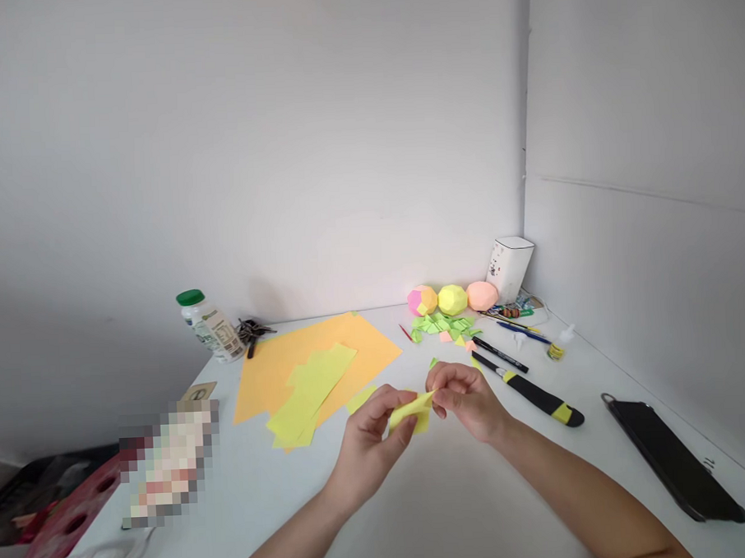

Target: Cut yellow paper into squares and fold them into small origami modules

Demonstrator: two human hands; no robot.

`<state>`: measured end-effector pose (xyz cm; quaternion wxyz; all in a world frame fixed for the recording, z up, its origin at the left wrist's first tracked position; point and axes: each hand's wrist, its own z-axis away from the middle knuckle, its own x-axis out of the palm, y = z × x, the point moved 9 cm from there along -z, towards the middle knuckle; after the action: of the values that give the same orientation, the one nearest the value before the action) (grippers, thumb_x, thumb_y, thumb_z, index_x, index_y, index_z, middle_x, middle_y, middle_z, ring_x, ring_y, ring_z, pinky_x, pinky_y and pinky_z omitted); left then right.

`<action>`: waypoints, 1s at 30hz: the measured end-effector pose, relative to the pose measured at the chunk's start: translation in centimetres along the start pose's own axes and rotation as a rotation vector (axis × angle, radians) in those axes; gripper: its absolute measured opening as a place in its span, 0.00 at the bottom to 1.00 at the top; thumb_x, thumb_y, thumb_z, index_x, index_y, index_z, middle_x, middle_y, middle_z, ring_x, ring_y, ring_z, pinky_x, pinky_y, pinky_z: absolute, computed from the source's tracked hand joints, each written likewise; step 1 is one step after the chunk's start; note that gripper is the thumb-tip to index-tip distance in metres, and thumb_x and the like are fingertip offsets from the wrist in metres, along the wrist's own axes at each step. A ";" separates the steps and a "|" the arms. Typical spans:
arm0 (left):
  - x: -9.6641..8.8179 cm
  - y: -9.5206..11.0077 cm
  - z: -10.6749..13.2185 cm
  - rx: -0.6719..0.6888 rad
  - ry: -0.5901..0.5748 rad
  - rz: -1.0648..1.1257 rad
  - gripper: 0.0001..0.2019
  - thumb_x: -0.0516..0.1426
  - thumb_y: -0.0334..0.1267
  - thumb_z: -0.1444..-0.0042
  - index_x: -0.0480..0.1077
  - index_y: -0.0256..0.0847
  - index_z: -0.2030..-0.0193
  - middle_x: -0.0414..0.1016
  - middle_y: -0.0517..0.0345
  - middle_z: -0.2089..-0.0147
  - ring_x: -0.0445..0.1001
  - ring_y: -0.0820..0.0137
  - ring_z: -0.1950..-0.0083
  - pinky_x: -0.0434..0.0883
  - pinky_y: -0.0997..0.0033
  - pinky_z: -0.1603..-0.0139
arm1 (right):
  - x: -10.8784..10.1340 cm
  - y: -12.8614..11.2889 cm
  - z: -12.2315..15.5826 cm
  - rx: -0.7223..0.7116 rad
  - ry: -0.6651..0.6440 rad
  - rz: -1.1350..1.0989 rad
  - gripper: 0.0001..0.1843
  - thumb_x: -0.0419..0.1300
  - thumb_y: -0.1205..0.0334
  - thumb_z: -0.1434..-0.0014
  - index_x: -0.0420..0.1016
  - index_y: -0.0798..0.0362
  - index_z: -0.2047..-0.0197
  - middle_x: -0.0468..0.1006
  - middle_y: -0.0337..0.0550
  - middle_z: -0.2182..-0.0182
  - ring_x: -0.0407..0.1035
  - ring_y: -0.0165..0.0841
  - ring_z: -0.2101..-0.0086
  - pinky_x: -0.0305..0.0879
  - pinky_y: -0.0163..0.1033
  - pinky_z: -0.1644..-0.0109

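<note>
Over the middle of the white table, my left hand (376,439) pinches a small piece of yellow paper (416,409) between thumb and fingers. My right hand (467,398) pinches the same piece at its right corner, so both hands hold it. The paper looks folded or curved along its upper edge. Behind my left hand lie yellow paper strips (319,388) on a large orange sheet (259,374). Past my right hand sits a pile of small folded green paper pieces (445,327), with a few pink and yellow ones beside it.
Three faceted paper balls, one of them yellow (452,300), stand by the wall. A utility knife (544,399), black marker (500,354), and black case (673,459) lie right. A green-capped bottle (211,327) and keys (251,334) are at left. A white box (511,269) fills the corner.
</note>
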<state>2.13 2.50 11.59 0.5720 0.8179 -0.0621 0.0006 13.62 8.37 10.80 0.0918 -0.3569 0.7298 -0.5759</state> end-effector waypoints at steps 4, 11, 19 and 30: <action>-0.1 0.0 0.0 -0.002 0.006 -0.004 0.07 0.58 0.36 0.45 0.73 0.46 0.58 0.66 0.60 0.68 0.67 0.72 0.66 0.66 0.73 0.67 | 0.2 -0.2 0.0 -0.008 -0.014 0.047 0.09 0.65 0.58 0.48 0.71 0.53 0.72 0.66 0.37 0.74 0.61 0.26 0.78 0.59 0.34 0.75; 0.1 -0.5 0.0 -0.052 -0.020 -0.009 0.07 0.58 0.37 0.44 0.72 0.44 0.58 0.68 0.57 0.64 0.69 0.69 0.62 0.69 0.66 0.59 | 1.8 -2.4 0.7 -0.124 -0.053 0.332 0.15 0.66 0.58 0.48 0.71 0.49 0.56 0.68 0.45 0.58 0.67 0.33 0.60 0.67 0.36 0.62; -1.1 -0.9 -0.1 -0.039 0.095 -0.047 0.08 0.61 0.38 0.47 0.72 0.42 0.60 0.70 0.57 0.65 0.69 0.69 0.63 0.69 0.70 0.62 | 0.9 -0.9 0.5 -0.066 0.012 0.240 0.07 0.64 0.60 0.46 0.77 0.52 0.63 0.76 0.45 0.65 0.71 0.32 0.68 0.68 0.34 0.72; -1.3 -0.1 -0.1 -0.061 0.145 -0.001 0.09 0.59 0.43 0.46 0.72 0.40 0.65 0.70 0.58 0.69 0.69 0.72 0.68 0.68 0.73 0.69 | 1.2 -2.0 0.8 -0.094 0.054 0.410 0.07 0.64 0.59 0.46 0.77 0.55 0.68 0.78 0.41 0.75 0.72 0.30 0.77 0.69 0.34 0.74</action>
<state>0.83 2.73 11.42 0.5995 0.7980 -0.0202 0.0579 14.04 6.87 12.67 0.1707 -0.1894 0.8153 -0.5200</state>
